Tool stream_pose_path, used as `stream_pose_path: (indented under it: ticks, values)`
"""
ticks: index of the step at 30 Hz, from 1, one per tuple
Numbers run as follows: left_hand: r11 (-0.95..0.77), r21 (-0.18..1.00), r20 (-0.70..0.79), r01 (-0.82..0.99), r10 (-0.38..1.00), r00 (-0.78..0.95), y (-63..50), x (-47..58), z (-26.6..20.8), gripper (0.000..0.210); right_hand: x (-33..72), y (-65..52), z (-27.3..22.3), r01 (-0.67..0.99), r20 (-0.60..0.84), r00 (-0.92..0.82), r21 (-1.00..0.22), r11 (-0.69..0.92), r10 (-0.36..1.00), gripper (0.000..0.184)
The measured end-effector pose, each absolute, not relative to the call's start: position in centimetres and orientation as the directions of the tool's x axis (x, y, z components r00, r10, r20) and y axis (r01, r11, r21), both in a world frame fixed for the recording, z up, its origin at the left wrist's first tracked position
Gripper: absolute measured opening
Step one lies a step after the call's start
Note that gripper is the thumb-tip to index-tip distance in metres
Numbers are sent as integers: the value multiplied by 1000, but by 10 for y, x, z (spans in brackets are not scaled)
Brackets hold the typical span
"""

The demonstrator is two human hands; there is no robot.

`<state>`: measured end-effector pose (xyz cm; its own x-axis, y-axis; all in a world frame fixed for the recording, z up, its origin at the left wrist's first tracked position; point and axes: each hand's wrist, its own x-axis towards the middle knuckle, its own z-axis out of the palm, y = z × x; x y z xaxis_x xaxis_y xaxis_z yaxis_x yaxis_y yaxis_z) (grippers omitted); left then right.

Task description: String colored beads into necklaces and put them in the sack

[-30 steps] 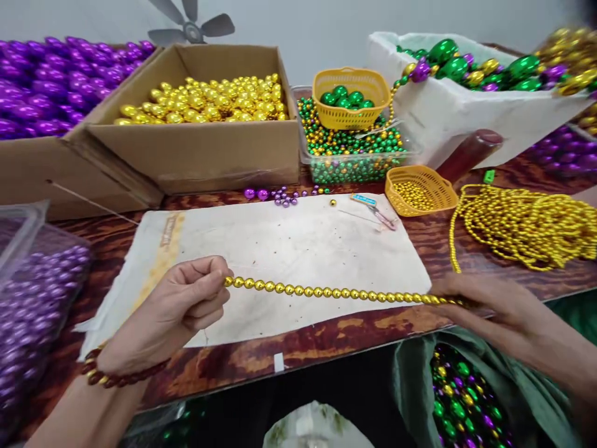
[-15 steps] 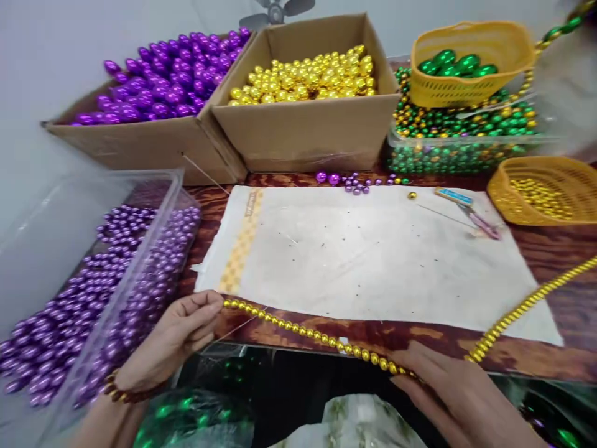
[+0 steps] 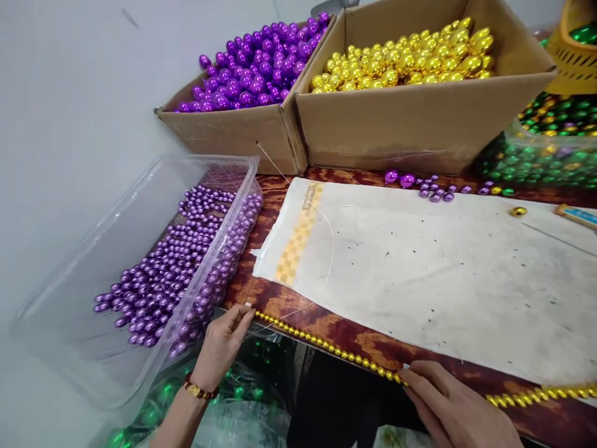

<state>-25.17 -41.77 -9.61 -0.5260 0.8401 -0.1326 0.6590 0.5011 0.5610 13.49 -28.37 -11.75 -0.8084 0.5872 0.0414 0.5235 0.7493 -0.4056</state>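
Observation:
A string of gold beads (image 3: 326,345) stretches along the front edge of the table between my two hands. My left hand (image 3: 222,341) pinches its left end, close to a small white tab on the table edge. The fingers of my right hand (image 3: 443,398) are closed on the strand further right, beside another small white tab. Past that hand the beads run on to the right over the wood and the cloth. A thin pale thread (image 3: 332,242) curves over the white cloth (image 3: 396,280) and down towards my left hand.
A clear plastic tub (image 3: 140,205) of purple beads stands left. Cardboard boxes with purple balls (image 3: 261,68) and gold balls (image 3: 401,59) line the back. Loose purple beads (image 3: 433,186), a gold bead (image 3: 517,212) and a blue-and-yellow item (image 3: 578,216) lie near the cloth's far edge.
The view has swung left. My left hand has drawn its strand end to the white tab at the table edge, and the strand now lies along that edge. Both hands still grip it.

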Motion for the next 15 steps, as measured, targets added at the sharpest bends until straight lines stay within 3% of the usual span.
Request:
stream_pose_path:
  ticks: [9, 12, 15]
  values:
    - [533, 554, -72, 639, 796, -601, -434, -262, -108, 27, 134, -284, -132, 449, 258, -795, -357, 819, 549, 33]
    - [539, 548, -86, 639, 797, -598, -434, -263, -106, 27, 141, -287, -137, 443, 185, -826, -371, 816, 533, 27]
    - [525, 578, -93, 625, 803, -589, -434, -264, -105, 26, 142, -293, -128, 541, 44, -773, -476, 694, 633, 25]
